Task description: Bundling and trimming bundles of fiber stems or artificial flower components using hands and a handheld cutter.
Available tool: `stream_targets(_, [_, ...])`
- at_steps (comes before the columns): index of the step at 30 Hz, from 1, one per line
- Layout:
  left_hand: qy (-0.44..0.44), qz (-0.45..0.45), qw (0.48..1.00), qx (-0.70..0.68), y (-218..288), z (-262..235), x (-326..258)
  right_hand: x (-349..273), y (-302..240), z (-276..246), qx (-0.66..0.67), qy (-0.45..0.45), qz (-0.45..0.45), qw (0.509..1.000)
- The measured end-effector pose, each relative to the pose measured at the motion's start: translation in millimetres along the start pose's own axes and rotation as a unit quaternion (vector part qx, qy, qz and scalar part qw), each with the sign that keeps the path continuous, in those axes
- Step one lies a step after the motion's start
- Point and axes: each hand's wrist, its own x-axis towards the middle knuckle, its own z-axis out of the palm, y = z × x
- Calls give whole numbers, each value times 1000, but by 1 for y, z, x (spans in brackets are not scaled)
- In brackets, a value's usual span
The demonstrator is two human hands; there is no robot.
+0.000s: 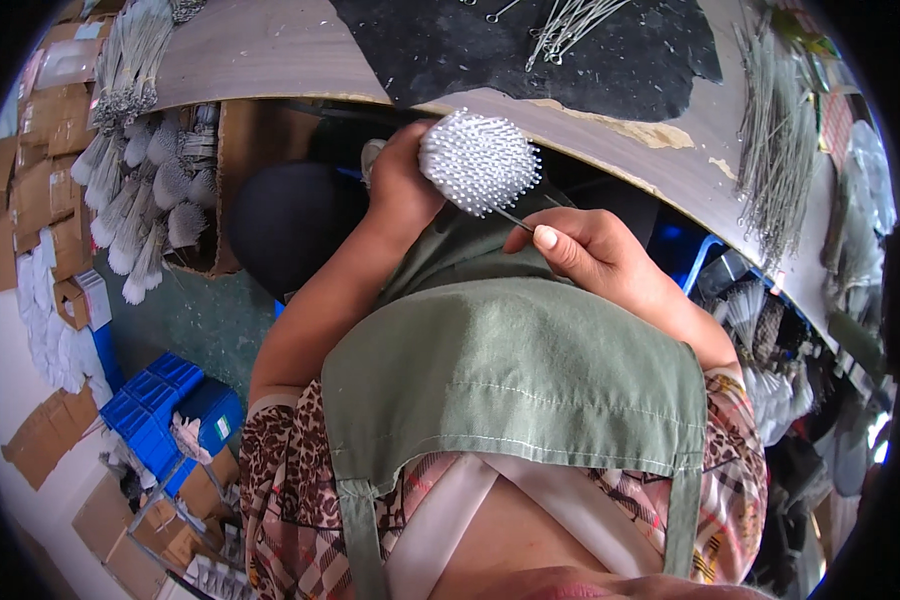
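The left hand point(407, 170) is closed around the bundle point(480, 160), its fingers mostly hidden behind the white-tipped strands, which face up. The right hand point(595, 248) pinches a thin dark wire point(513, 218) between thumb and fingers, and the wire's far end meets the bundle's lower right edge. The bundle is over the lap, by the near edge of the table point(270, 50). On the table lies a black mat point(630, 70) with loose looped rods point(575, 30) on it; more rods point(775, 150) hang over the table's right side. To the left, brushes point(130, 215) fill a carton point(232, 190), with blue crates point(150, 405) nearer the person
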Motion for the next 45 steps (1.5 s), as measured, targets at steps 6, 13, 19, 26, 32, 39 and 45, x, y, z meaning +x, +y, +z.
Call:
stream_targets(6, [-11, 228, 857, 461, 28, 0, 2, -1, 3, -1, -87, 47, -42, 994])
stream_targets(13, [-20, 224, 842, 490, 36, 6, 0, 1, 4, -1, -170, 45, -35, 984])
stream_targets(19, [-29, 231, 827, 511, 36, 3, 1, 4, 4, 0, -209, 44, -31, 976])
stream_targets(26, [-21, 229, 817, 528, 36, 3, -3, 3, 2, 3, -229, 59, -39, 971])
stream_targets(32, [-16, 234, 807, 542, 36, 1, -2, 2, 1, 3, -235, 68, -43, 969])
stream_targets(39, [-23, 238, 810, 535, 36, 2, 0, 5, 5, 3, -238, 74, -56, 967])
stream_targets(45, [-22, 239, 806, 542, 36, 3, 0, 5, 7, 2, -283, 83, -78, 952])
